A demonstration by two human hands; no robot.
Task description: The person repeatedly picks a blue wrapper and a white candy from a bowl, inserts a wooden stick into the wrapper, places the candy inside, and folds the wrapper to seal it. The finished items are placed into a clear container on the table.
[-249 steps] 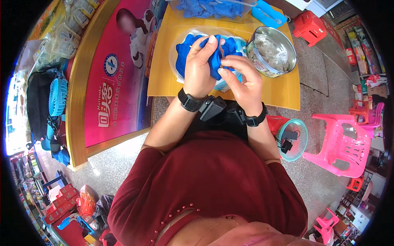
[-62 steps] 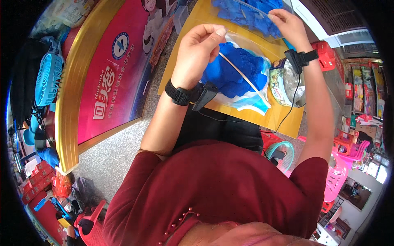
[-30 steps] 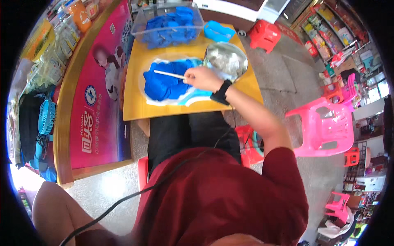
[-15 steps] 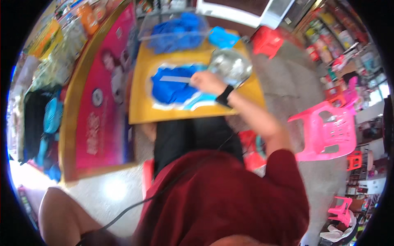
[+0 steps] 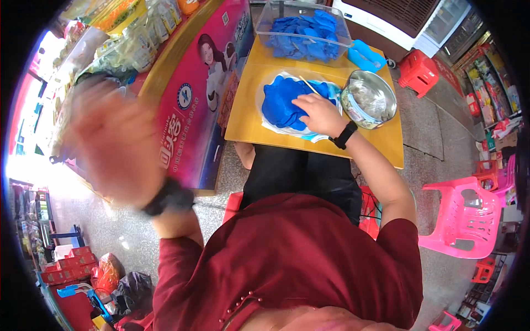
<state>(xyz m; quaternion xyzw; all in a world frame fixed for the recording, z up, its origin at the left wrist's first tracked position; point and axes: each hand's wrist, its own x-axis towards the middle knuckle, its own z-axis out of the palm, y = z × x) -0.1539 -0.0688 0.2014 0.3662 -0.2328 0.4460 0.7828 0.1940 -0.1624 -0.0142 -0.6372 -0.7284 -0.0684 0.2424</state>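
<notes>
My right hand lies over a pile of soft blue sheets, fingertips touching them. A thin pale strip sticks out from its fingers toward the far side. The sheets rest on a white and light-blue layer on the yellow table. Just right of my right hand stands a round tin with crumpled clear plastic inside. My left hand is raised at the left, off the table, in front of the pink counter panel. Motion smears its fingers, and I make out nothing held in it.
A clear plastic box of folded blue pieces stands at the table's far end, with a light-blue object beside it. A red stool and a pink chair are to the right. Bagged goods line the counter top.
My left hand has come up into view at the left. My right hand stays at the blue sheets, its strip now turned and seen narrower. The view has shifted leftward.
</notes>
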